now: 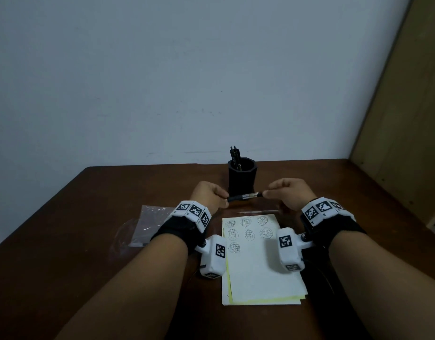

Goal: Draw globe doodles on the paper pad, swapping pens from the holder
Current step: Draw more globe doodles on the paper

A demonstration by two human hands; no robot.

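The left hand [209,195] curls its fingers round the dark end of a slim black pen with a silvery middle section [243,196], and the right hand [290,192] pinches the opposite end between thumb and fingertips. The pen hangs level between them, above the dark brown wooden worktop [94,217] and just in front of the black faceted pen holder [241,177]. This looks like a cap being pulled off or pushed on, though which end carries the cap is too small to tell. To do it well, pull straight along the barrel in short strokes and keep the elbows in, so that a sudden release does not knock the holder

The white paper pad with a yellow sheet beneath [260,273] lies near the person, between the forearms. Seven small globe doodles [248,233] fill its top part, leaving bare paper below for more. A thin spare pen [258,212] lies on the worktop between pad and hands and could roll if brushed. A clear plastic bag [150,222] sits left of the pad. More dark pens [235,155] stand in the holder. Room is tightest at the back, where the holder stands near the pale wall [187,69]; the worktop on the left side lies open
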